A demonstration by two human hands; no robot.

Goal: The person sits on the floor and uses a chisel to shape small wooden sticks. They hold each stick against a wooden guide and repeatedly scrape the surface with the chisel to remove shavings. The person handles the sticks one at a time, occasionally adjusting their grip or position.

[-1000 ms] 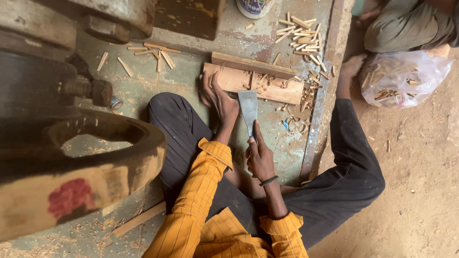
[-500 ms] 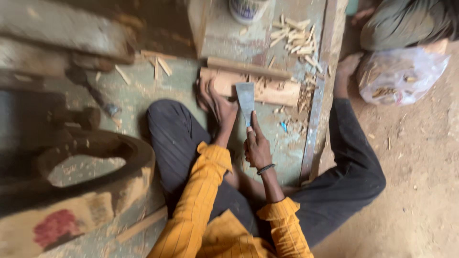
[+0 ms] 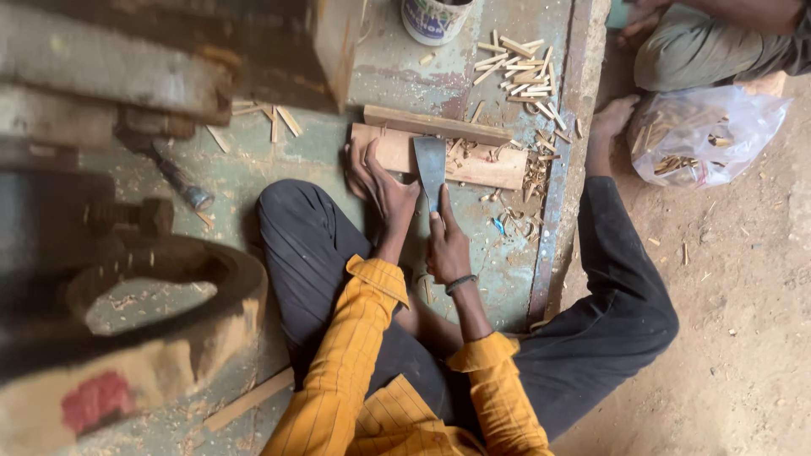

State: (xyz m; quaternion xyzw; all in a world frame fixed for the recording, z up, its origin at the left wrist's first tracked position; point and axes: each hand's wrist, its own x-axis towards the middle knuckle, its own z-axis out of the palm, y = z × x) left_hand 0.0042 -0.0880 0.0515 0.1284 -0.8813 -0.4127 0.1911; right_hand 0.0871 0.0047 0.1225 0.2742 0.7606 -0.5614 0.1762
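I sit cross-legged in black trousers and a yellow shirt. My right hand (image 3: 446, 247) grips the handle of a flat, wide steel blade (image 3: 430, 167), whose edge rests on a pale wooden board (image 3: 486, 165) lying on the green floor in front of me. My left hand (image 3: 380, 184) lies flat on the board's left end, right beside the blade, with its fingers stretched out. I see nothing held in it. Wood chips lie on and around the board.
A heap of short split sticks (image 3: 517, 57) and a white bucket (image 3: 433, 17) lie beyond the board. A metal rail (image 3: 557, 177) runs along the right. A clear bag of sticks (image 3: 705, 135) and another person's leg (image 3: 705, 51) are far right. A big round ring (image 3: 169, 295) stands left.
The view has drifted, so the ring and the machine parts on the left have shifted in the picture. Both hands and the blade stay at the board, the blade slightly further onto it.
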